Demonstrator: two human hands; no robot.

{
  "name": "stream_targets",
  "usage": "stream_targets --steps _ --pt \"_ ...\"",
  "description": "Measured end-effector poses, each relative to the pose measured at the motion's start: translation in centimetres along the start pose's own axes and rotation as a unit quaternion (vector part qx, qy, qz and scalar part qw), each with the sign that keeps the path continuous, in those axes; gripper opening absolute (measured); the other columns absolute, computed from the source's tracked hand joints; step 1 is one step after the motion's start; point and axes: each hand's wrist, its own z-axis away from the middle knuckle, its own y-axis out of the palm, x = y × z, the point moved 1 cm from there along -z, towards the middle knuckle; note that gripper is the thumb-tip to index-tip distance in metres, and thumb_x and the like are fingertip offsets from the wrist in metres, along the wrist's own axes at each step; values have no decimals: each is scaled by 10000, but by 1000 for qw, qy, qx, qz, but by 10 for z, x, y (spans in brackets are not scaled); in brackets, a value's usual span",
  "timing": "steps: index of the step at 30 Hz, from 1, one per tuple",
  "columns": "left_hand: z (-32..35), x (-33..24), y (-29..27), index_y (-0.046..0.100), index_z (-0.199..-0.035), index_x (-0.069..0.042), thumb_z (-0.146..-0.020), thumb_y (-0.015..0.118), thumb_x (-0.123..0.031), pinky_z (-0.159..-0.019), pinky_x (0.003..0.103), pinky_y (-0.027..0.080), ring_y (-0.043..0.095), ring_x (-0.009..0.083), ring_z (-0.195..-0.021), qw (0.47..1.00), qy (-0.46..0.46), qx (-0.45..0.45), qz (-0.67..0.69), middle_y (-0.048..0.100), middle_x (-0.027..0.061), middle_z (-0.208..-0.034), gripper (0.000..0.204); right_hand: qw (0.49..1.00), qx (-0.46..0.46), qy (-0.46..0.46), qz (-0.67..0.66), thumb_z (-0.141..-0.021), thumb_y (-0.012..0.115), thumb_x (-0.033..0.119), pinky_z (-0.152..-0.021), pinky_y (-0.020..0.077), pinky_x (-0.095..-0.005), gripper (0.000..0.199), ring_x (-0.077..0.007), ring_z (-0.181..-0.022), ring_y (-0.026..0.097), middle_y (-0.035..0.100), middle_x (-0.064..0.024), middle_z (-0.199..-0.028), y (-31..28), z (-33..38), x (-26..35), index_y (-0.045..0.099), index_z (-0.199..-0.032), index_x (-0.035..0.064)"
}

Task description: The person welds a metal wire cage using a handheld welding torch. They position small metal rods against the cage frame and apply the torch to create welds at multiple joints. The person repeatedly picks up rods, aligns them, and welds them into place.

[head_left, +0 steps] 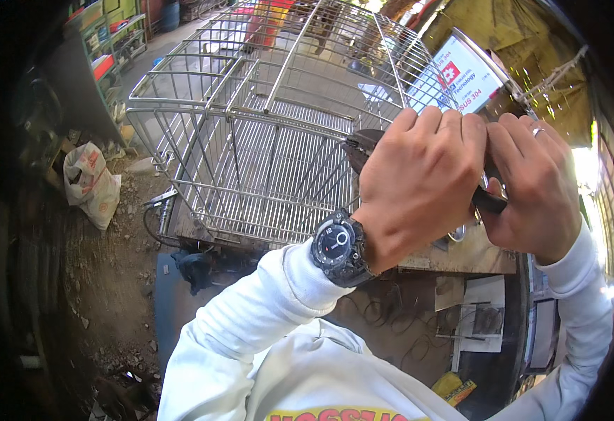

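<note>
A silver wire cage with a slatted wire floor stands in front of me. The dark jaws of a pair of pliers are at the cage's upper front edge, where its bars meet. Closed around the pliers, my left hand has a black watch at its wrist. My right hand, with a ring on one finger, is curled around the handle end right beside it. One dark handle sticks out between the two hands; most of the grip is hidden by my fingers.
The cage rests on a worn wooden bench. A white sack lies on the dirt floor at left, and a shelf rack stands farther back. A printed white board is behind my hands. Loose cables lie below the bench.
</note>
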Motion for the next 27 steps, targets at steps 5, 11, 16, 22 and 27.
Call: stream_targets --steps 5,11,16,22,27 --pt "1 20 -3 573 -871 -60 -728 696 -181 -694 348 427 580 222 -752 997 47 -52 14 578 58 -789 224 998 -29 25 57 -651 743 142 -628 420 -415 278 -313 -704 560 545 -104 -797 0 -13 16 561 -851 76" --pt "3 77 0 573 -869 -88 -772 659 -161 -679 350 415 562 215 -725 990 63 -124 27 556 41 -777 149 995 -45 39 79 -591 670 45 -641 440 -425 354 -317 -721 534 495 -103 -820 25 -58 29 585 -935 39" --pt "-14 182 -9 560 -857 -93 -741 707 -181 -662 356 408 555 213 -709 979 115 -166 5 535 32 -759 206 989 -85 70 101 -567 654 26 -648 448 -428 398 -319 -738 541 499 -101 -829 75 -142 37 588 -959 32" --pt "-114 321 12 587 -859 -12 -667 782 -158 -700 383 510 681 300 -772 998 52 10 33 668 132 -801 310 998 -38 40 5 -572 672 75 -677 445 -476 371 -390 -800 568 556 -151 -861 146 -280 -79 537 -914 26" --pt "-108 361 42 693 -932 33 -710 806 -206 -712 411 593 749 341 -772 984 -36 136 110 727 197 -812 345 982 112 -17 -148 -595 743 101 -808 473 -472 482 -437 -950 598 634 -202 -943 206 -307 -122 599 -1041 -11"
